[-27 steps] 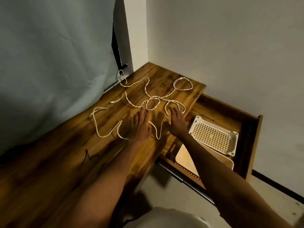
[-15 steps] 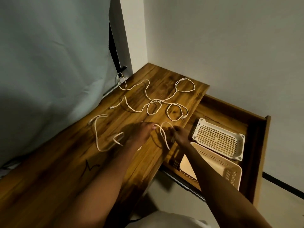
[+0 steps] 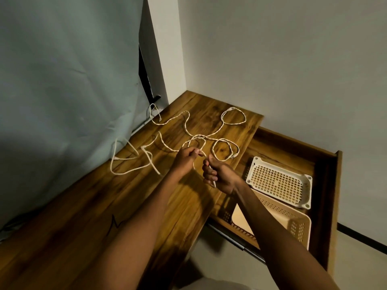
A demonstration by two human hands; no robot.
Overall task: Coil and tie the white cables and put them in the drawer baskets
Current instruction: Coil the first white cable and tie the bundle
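White cables sprawl in loose loops over the wooden desk top (image 3: 88, 208). One near cable (image 3: 134, 169) is lifted at its right end, and both hands hold it above the desk. My left hand (image 3: 185, 159) pinches the cable between thumb and fingers. My right hand (image 3: 217, 175) grips the cable's end, a short piece sticking out below the fist. Another tangled cable (image 3: 225, 141) lies farther back with round loops. The open drawer (image 3: 326, 206) on the right holds a white mesh basket (image 3: 278, 183) lying upside down and a beige basket (image 3: 293, 220).
A pale curtain (image 3: 62, 91) hangs along the desk's left edge. White walls close the corner behind the desk. The floor (image 3: 360, 266) shows below the drawer's front.
Both hands left the desk surface, picked up the near cable and raised its right end. The cable's left loops have been dragged and reshaped.
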